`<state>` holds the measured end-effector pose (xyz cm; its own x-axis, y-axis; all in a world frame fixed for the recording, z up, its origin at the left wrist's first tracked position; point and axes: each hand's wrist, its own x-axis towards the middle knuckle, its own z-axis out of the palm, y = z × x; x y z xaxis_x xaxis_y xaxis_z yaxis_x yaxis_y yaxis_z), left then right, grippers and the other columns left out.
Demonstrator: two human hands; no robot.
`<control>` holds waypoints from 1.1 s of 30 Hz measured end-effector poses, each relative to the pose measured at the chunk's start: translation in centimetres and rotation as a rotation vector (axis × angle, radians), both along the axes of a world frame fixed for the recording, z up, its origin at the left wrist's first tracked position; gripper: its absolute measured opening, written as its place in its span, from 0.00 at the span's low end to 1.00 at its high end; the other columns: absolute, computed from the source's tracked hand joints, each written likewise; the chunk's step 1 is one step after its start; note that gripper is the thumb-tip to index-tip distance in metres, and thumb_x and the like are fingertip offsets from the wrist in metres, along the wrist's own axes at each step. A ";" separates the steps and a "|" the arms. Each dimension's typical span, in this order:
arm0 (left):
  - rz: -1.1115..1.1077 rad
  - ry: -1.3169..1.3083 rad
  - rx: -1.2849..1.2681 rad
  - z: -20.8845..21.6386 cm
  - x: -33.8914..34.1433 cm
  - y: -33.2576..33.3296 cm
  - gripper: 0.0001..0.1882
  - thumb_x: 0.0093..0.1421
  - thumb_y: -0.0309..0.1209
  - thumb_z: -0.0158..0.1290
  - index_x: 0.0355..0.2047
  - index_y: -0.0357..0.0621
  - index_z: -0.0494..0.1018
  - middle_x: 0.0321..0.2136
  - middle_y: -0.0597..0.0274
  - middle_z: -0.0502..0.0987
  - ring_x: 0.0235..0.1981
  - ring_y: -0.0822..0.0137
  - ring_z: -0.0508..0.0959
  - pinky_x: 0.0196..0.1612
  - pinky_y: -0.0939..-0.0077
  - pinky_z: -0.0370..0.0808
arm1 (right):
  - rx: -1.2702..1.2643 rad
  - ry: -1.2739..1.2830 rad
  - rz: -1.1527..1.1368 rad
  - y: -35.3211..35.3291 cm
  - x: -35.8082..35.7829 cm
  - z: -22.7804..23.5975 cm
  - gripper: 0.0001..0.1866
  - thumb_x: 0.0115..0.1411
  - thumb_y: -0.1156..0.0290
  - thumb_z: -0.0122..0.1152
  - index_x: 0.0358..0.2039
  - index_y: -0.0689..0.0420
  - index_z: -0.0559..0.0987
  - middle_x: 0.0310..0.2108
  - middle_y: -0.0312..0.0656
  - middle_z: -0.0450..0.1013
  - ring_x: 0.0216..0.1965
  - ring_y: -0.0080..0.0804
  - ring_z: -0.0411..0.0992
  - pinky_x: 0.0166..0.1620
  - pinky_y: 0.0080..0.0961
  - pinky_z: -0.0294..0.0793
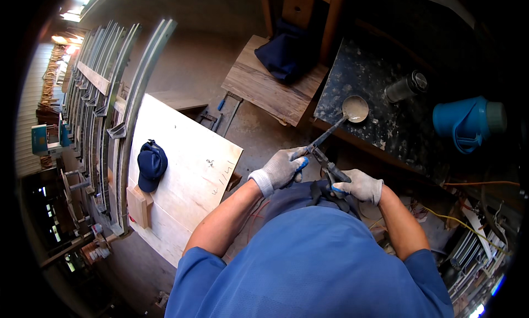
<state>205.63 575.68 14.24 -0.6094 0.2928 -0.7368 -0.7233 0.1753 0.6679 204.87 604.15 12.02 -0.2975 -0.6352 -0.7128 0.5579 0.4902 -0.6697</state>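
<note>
Both my hands wear grey knit gloves. My left hand (282, 168) grips the blue-sleeved handles of pliers (315, 147), whose jaws clamp the long handle of a metal ladle (355, 108). The ladle's round bowl rests over the dark speckled bench top (380, 130). My right hand (359, 186) is closed on a second dark pair of pliers (333, 171) just below the first, close to my body. The two tools cross between my hands.
A blue jug (468, 121) and a dark metal can (406, 86) stand on the bench. A pale plywood sheet (182, 169) with a navy cap (150, 165) lies left. A wooden board (270, 86) carries dark cloth. Curved metal rails (118, 108) stand far left; cables (474, 230) run right.
</note>
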 end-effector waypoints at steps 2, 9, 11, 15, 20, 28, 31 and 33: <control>-0.032 0.020 -0.015 0.3 0.0 0.1 0.25 0.74 0.29 0.49 0.68 0.38 0.65 0.30 0.69 0.75 0.22 0.81 0.71 0.26 0.84 0.72 | -0.026 -0.076 -0.044 0.1 -0.5 0.6 0.16 0.66 0.58 0.65 0.40 0.59 0.81 0.32 0.36 0.78 0.35 0.24 0.73 0.43 0.25 0.74; -0.147 0.063 -0.068 0.2 -0.4 -0.6 0.25 0.73 0.29 0.51 0.68 0.41 0.66 0.32 0.68 0.76 0.24 0.79 0.71 0.29 0.82 0.74 | 0.074 0.056 0.118 0.0 -1.7 1.5 0.19 0.66 0.56 0.64 0.42 0.63 0.81 0.36 0.38 0.81 0.35 0.25 0.76 0.45 0.25 0.76; -0.170 0.098 -0.081 0.3 -0.5 -0.8 0.25 0.73 0.30 0.51 0.68 0.42 0.67 0.32 0.68 0.76 0.24 0.79 0.72 0.29 0.81 0.75 | 0.012 0.034 0.086 0.1 -1.6 1.0 0.20 0.67 0.56 0.64 0.44 0.63 0.81 0.37 0.39 0.82 0.36 0.25 0.77 0.45 0.25 0.76; -0.216 0.114 -0.125 1.2 -1.0 -0.9 0.24 0.72 0.29 0.52 0.67 0.43 0.68 0.30 0.67 0.77 0.25 0.77 0.73 0.30 0.79 0.76 | -0.073 -0.082 0.060 0.6 -2.0 1.2 0.20 0.68 0.57 0.63 0.45 0.64 0.81 0.39 0.41 0.82 0.40 0.27 0.80 0.48 0.26 0.77; -0.378 0.393 -0.256 1.2 -1.1 -1.4 0.24 0.70 0.29 0.54 0.66 0.49 0.71 0.26 0.60 0.78 0.24 0.74 0.74 0.31 0.74 0.77 | -0.133 -0.248 -0.004 0.7 -2.1 0.8 0.22 0.68 0.56 0.63 0.45 0.67 0.80 0.41 0.44 0.82 0.43 0.31 0.81 0.52 0.28 0.78; -0.450 0.457 -0.340 1.2 -1.5 -1.5 0.23 0.69 0.30 0.54 0.64 0.52 0.73 0.27 0.53 0.81 0.24 0.69 0.78 0.34 0.70 0.78 | -0.117 -0.234 -0.011 0.5 -2.1 1.2 0.21 0.66 0.56 0.65 0.46 0.64 0.78 0.38 0.43 0.80 0.39 0.29 0.80 0.47 0.28 0.79; -0.447 0.529 -0.354 0.5 -1.1 -1.6 0.22 0.69 0.30 0.54 0.64 0.51 0.73 0.28 0.52 0.81 0.24 0.68 0.78 0.34 0.69 0.78 | -0.042 -0.107 -0.019 -0.1 -1.3 1.6 0.21 0.65 0.56 0.66 0.45 0.62 0.79 0.34 0.38 0.78 0.35 0.24 0.76 0.43 0.26 0.77; -0.425 0.668 -0.365 -0.6 -0.8 -1.5 0.22 0.69 0.30 0.53 0.63 0.50 0.73 0.28 0.52 0.81 0.24 0.68 0.77 0.35 0.69 0.78 | 0.025 -0.032 -0.045 -0.5 -0.2 0.9 0.20 0.64 0.55 0.67 0.44 0.61 0.79 0.32 0.35 0.75 0.33 0.22 0.72 0.40 0.24 0.75</control>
<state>204.86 574.14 13.65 -0.8401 0.4088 -0.3566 -0.0252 0.6272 0.7784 204.69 603.63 12.96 -0.3025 -0.6037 -0.7376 0.6006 0.4802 -0.6393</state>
